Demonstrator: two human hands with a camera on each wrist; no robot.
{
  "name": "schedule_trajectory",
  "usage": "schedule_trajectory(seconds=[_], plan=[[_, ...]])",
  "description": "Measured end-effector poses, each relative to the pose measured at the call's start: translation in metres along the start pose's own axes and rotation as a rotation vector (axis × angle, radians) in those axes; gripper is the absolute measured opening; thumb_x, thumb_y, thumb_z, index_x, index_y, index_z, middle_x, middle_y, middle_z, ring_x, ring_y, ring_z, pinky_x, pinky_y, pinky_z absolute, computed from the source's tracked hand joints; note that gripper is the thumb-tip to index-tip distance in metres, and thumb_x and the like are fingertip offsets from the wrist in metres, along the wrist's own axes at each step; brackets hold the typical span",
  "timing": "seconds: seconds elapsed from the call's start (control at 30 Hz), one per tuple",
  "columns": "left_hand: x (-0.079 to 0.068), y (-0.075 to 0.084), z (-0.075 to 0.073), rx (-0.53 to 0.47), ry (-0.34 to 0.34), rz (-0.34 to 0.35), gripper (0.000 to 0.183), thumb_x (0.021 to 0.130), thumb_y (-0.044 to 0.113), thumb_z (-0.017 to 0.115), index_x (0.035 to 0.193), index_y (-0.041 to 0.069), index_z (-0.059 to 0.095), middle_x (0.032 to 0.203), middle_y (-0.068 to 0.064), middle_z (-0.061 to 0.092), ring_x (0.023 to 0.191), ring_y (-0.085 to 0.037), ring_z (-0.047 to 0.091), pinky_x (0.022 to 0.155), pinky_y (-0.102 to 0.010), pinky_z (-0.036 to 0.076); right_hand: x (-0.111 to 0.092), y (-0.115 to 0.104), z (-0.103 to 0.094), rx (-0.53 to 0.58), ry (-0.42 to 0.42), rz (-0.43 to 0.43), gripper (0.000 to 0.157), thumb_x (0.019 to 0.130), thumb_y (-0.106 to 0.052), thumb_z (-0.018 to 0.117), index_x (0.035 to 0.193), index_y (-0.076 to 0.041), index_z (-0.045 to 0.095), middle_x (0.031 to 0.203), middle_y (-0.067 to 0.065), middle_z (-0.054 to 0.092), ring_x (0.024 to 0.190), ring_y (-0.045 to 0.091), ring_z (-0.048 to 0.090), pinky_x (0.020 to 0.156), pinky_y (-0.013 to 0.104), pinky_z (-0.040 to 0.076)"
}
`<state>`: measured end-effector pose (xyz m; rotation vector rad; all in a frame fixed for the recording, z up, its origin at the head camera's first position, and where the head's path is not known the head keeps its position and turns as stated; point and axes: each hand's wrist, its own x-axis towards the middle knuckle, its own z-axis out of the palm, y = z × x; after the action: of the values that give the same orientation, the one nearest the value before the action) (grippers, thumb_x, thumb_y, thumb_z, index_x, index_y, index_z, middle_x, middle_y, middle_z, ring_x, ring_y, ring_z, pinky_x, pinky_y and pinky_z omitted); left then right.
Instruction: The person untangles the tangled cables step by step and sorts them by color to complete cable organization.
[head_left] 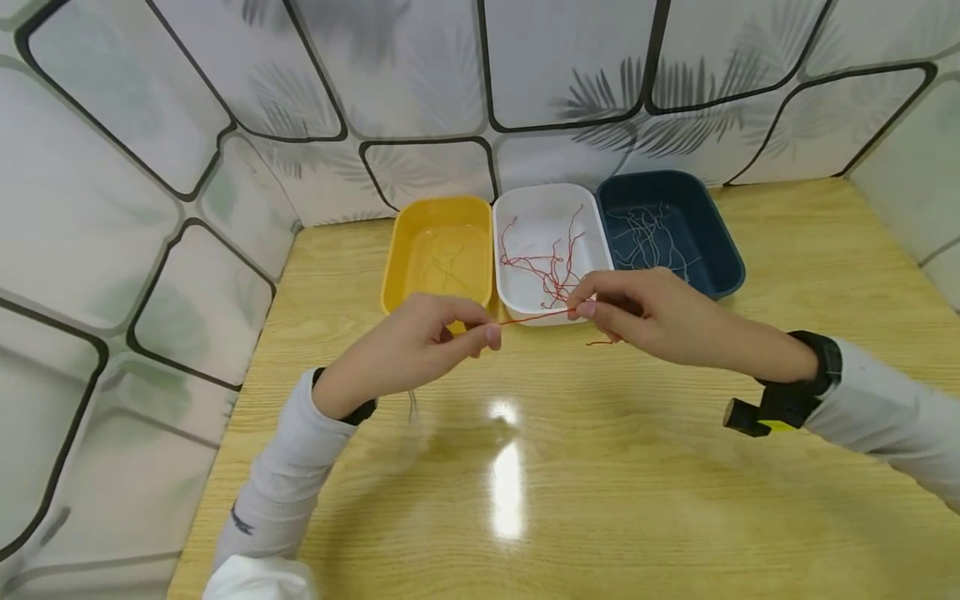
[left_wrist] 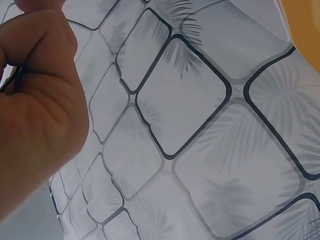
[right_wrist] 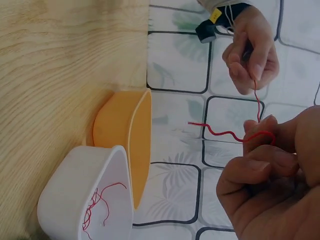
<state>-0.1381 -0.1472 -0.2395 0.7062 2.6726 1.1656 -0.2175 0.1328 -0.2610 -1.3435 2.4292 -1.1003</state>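
Note:
A thin red string (head_left: 536, 317) runs nearly level between the two hands, just in front of the white container (head_left: 532, 200). My left hand (head_left: 416, 346) pinches its left part between thumb and fingers, before the yellow container (head_left: 442, 218). Farther along the string, my right hand (head_left: 660, 321) pinches it with thumb and forefinger. In the right wrist view a wavy loose end of the red string (right_wrist: 227, 134) sticks out past the right fingers. The left wrist view shows only part of the left hand (left_wrist: 45, 85), with the string out of sight.
Tangled red strings (head_left: 551, 271) lie in the white container, and a few yellow strings (head_left: 447, 265) in the yellow one. To the right, a dark blue container (head_left: 723, 258) holds pale grey strings (head_left: 648, 233). A patterned cloth (head_left: 420, 92) rises behind the wooden table (head_left: 600, 500).

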Motion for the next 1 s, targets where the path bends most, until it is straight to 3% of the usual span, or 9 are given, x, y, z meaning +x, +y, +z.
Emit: schedule_trajectory(seconds=[0.1,0.23,0.37,0.47,0.6,0.7,0.83,0.9,1.0], plan=[[0.005,0.000,0.001,-0.019,0.048,0.001,0.023,0.094,0.041,0.048,0.087,0.023,0.061,0.075,0.005,0.056,0.053,-0.010,0.044,0.049,-0.029,0.039,0.002,0.007,-0.013,0.020,-0.008,0.082,0.017,0.096,-0.033,0.048,0.102,-0.021,0.058,0.067,-0.001,0.051,0.053,0.013,0.045,0.049,0.029,0.037],[0.016,0.003,0.006,-0.063,0.165,0.048,0.030,0.093,0.046,0.047,0.078,0.021,0.055,0.065,0.001,0.045,0.051,-0.012,0.036,0.049,-0.029,0.033,0.010,0.030,-0.026,0.090,0.077,0.162,0.024,0.096,-0.031,0.046,0.103,-0.011,0.057,0.069,0.009,0.051,0.054,0.020,0.047,0.049,0.031,0.038],[0.016,0.006,0.009,-0.089,0.219,0.076,0.033,0.093,0.046,0.048,0.074,0.019,0.051,0.058,-0.002,0.035,0.051,-0.013,0.032,0.050,-0.030,0.027,0.025,0.057,-0.027,0.058,0.129,0.285,0.031,0.096,-0.036,0.044,0.106,-0.010,0.057,0.074,0.013,0.054,0.060,0.024,0.052,0.052,0.032,0.042],[0.011,0.006,0.009,-0.119,0.232,0.042,0.032,0.091,0.047,0.050,0.077,0.018,0.052,0.059,-0.005,0.032,0.052,-0.017,0.031,0.051,-0.030,0.026,0.042,0.076,-0.021,0.053,0.095,0.389,0.033,0.097,-0.035,0.044,0.110,-0.008,0.056,0.082,0.013,0.057,0.068,0.023,0.057,0.059,0.032,0.047],[0.004,0.005,0.008,-0.120,0.261,-0.025,0.027,0.089,0.050,0.053,0.087,0.023,0.056,0.062,-0.008,0.029,0.055,-0.019,0.029,0.053,-0.030,0.025,0.062,0.095,-0.011,0.070,0.042,0.451,0.032,0.096,-0.025,0.046,0.118,-0.003,0.053,0.088,0.012,0.060,0.074,0.023,0.062,0.066,0.033,0.050],[0.002,0.005,0.005,-0.105,0.293,-0.032,0.023,0.089,0.048,0.052,0.093,0.026,0.057,0.065,-0.008,0.030,0.057,-0.019,0.031,0.055,-0.030,0.026,0.069,0.102,-0.004,0.031,0.017,0.455,0.033,0.095,-0.020,0.048,0.122,-0.002,0.051,0.090,0.012,0.063,0.077,0.025,0.064,0.068,0.033,0.050],[0.001,0.007,0.002,-0.160,0.313,0.019,0.016,0.094,0.024,0.042,0.096,0.019,0.057,0.073,-0.008,0.038,0.066,-0.018,0.036,0.061,-0.031,0.030,0.068,0.102,0.000,-0.040,-0.011,0.421,0.040,0.092,-0.019,0.050,0.128,-0.002,0.047,0.098,0.013,0.065,0.084,0.023,0.064,0.070,0.033,0.048],[0.000,0.008,0.001,-0.211,0.314,0.034,0.021,0.087,0.011,0.037,0.096,0.015,0.056,0.079,-0.009,0.041,0.071,-0.018,0.038,0.065,-0.031,0.031,0.067,0.099,0.001,-0.054,-0.028,0.384,0.043,0.092,-0.019,0.049,0.131,-0.002,0.045,0.105,0.016,0.063,0.087,0.024,0.063,0.073,0.035,0.048],[0.000,0.009,0.000,-0.265,0.320,0.040,0.028,0.076,0.002,0.034,0.094,0.011,0.053,0.084,-0.010,0.041,0.075,-0.019,0.038,0.066,-0.031,0.029,0.065,0.090,0.001,-0.054,-0.058,0.332,0.046,0.092,-0.020,0.050,0.133,-0.001,0.043,0.117,0.019,0.058,0.095,0.028,0.061,0.080,0.038,0.047]])
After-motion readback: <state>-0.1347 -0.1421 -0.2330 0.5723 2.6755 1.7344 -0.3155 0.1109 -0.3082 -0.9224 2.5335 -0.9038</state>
